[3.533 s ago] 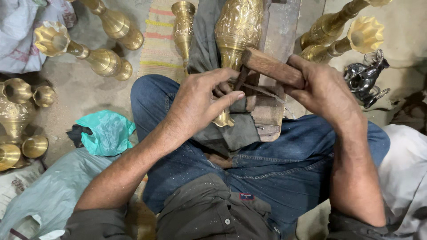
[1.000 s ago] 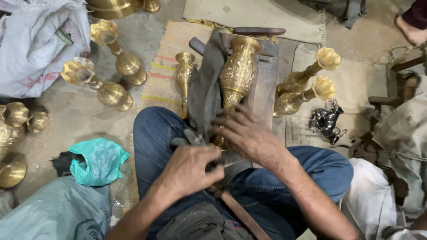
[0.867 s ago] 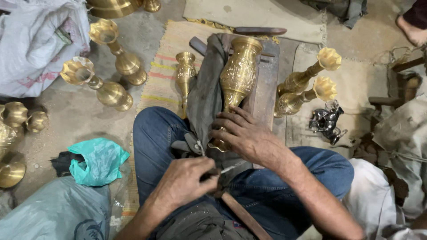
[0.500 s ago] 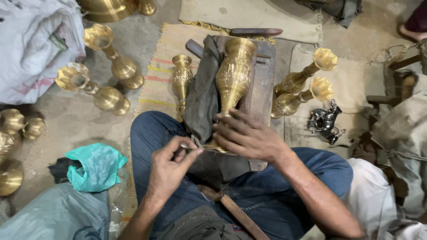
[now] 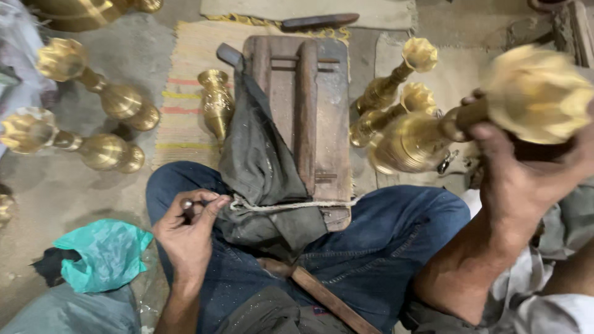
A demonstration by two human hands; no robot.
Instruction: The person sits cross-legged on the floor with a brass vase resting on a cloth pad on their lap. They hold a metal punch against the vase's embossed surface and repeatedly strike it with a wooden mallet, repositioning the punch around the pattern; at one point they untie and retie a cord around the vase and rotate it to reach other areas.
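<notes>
Brass vase (image 5: 495, 114) is held up off to the right side, well above the lap, gripped around its narrow neck by the right hand (image 5: 526, 179). It's pretty blurred there, so the flared mouth is only a golden smear, but the fingers are clearly wrapped tight around the neck, with the round belly pointing back toward the middle of the scene.

Over on the other side, the left hand (image 5: 189, 232) is rested on the left thigh, fingers pinched closed around a small metal tool (image 5: 187, 203), probably a punch or chisel, though only its rounded end can be made out. A thin cord (image 5: 291, 205) is stretched from just beside that hand across the lap.

A wooden work board (image 5: 309, 117) is laid lengthwise from the knees outward, with a dark grey cloth (image 5: 260, 167) draped over its left edge and bunched under the cord. The legs are covered in blue jeans (image 5: 383, 241), and a wooden handle (image 5: 325, 297) is seen lying across them, close to the body.

More brass pieces are scattered around: a small vase (image 5: 215, 102) standing on the striped mat (image 5: 185, 80) just left of the board, two long ones (image 5: 93, 117) lying on the bare floor further left, and another pair (image 5: 390, 93) leaning right of the board. A crumpled teal bag (image 5: 102, 253) is sat near the left knee.
</notes>
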